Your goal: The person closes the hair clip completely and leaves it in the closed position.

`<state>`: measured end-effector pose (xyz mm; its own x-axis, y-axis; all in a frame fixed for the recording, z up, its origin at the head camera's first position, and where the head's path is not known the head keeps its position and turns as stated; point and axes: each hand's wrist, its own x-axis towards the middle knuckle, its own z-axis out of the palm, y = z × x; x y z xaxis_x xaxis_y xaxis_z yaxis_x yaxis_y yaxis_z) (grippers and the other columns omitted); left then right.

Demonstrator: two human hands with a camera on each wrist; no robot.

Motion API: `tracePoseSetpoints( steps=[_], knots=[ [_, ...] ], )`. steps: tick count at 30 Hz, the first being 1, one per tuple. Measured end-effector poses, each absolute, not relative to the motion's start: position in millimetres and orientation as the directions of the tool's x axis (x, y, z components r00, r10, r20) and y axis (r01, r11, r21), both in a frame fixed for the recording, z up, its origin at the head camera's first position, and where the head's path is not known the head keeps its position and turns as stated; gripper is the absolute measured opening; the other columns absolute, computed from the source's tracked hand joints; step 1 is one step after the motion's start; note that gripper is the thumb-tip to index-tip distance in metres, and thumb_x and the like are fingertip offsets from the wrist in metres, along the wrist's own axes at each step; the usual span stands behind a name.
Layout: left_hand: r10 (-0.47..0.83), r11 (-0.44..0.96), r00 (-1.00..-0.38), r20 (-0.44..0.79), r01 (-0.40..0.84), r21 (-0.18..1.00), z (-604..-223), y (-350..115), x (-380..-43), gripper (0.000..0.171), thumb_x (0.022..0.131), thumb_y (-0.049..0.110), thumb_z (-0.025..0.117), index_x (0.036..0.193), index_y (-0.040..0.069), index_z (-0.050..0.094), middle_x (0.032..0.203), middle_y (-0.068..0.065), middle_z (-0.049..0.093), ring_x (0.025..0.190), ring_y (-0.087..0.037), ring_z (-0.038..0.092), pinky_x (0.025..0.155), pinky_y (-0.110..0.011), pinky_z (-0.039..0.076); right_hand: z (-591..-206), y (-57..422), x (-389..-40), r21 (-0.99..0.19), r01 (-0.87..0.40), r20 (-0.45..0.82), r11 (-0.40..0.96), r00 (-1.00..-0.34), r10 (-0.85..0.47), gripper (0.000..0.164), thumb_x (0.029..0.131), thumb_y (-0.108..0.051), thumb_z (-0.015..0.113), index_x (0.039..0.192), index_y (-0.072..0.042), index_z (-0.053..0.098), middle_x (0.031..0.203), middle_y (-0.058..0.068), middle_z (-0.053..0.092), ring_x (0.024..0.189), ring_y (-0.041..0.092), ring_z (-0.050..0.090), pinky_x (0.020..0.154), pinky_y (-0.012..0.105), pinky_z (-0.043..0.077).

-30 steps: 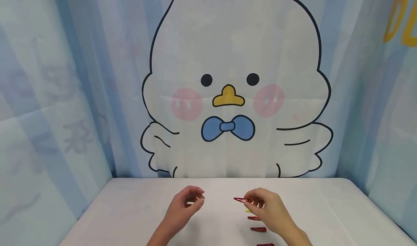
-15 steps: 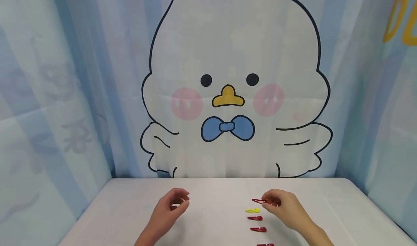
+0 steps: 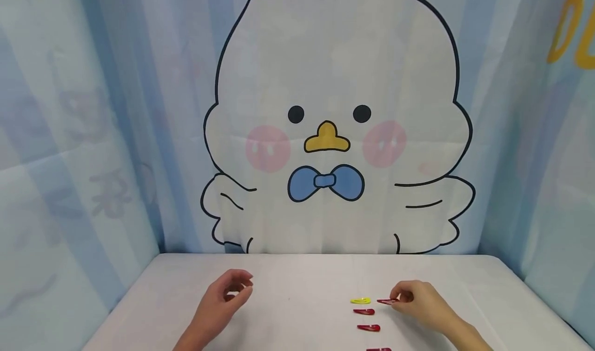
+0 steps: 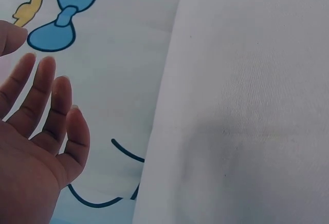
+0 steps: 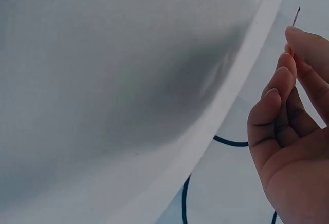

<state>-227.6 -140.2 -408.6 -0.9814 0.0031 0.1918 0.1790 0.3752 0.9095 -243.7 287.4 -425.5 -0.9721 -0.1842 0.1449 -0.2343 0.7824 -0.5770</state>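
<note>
Between thumb and fingers my right hand (image 3: 420,302) pinches a dark red hair clip (image 3: 385,301), its narrow end pointing left. In the right wrist view the clip (image 5: 296,16) shows as a thin edge past the fingertips. Just left of it lies a yellow hair clip (image 3: 360,301). Nearer the front, red hair clips form a loose column: one (image 3: 364,312) right below the yellow one, another (image 3: 369,328) lower down, and a third (image 3: 378,349) cut by the frame's bottom edge. My left hand (image 3: 220,302) hovers over the left of the table with relaxed, bent fingers, holding nothing.
A white table (image 3: 297,284) spans the foreground. Behind it hangs a light blue curtain (image 3: 181,134) with a large cartoon bird, and more curtain (image 3: 60,175) encloses the sides.
My right hand has carried the red clip rightward and slightly toward the front, from above the yellow clip to its right. My left hand has drawn back to the left.
</note>
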Motion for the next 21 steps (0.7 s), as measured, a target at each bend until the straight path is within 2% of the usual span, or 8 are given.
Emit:
tracePoseSetpoints(
  steps=[9,16,21],
  knots=[
    [-0.016,0.384,-0.982,0.188,0.167,0.908,-406,-147,-225,0.019,0.094,0.010,0.070,0.112,0.009,0.066,0.099,-0.002,0.066,0.091,-0.018,0.060,0.079,-0.035,0.050,-435,291,-246,-0.569,-0.076,0.000,0.819,-0.996,-0.092,0.016,0.081,-0.003,0.079,0.081,-0.014,0.067,0.068,0.001,0.051,0.066,0.018,0.047,0.061,0.030,0.037],
    [-0.023,0.389,-0.982,0.188,0.164,0.907,-403,-149,-227,0.019,0.093,0.009,0.070,0.112,0.009,0.067,0.099,-0.001,0.066,0.091,-0.018,0.060,0.079,-0.034,0.050,-436,295,-244,-0.578,-0.043,-0.046,0.815,-0.995,-0.085,0.015,0.082,-0.003,0.078,0.082,-0.014,0.067,0.068,0.002,0.052,0.066,0.018,0.048,0.061,0.030,0.038],
    [-0.023,0.389,-0.980,0.197,0.173,0.905,-403,-149,-227,0.020,0.093,0.008,0.070,0.113,0.008,0.066,0.098,-0.001,0.065,0.091,-0.018,0.059,0.077,-0.032,0.049,-437,299,-242,-0.575,-0.067,-0.037,0.816,-0.993,-0.108,0.017,0.082,-0.004,0.079,0.084,-0.013,0.066,0.068,0.001,0.051,0.065,0.018,0.048,0.060,0.029,0.037]
  ],
)
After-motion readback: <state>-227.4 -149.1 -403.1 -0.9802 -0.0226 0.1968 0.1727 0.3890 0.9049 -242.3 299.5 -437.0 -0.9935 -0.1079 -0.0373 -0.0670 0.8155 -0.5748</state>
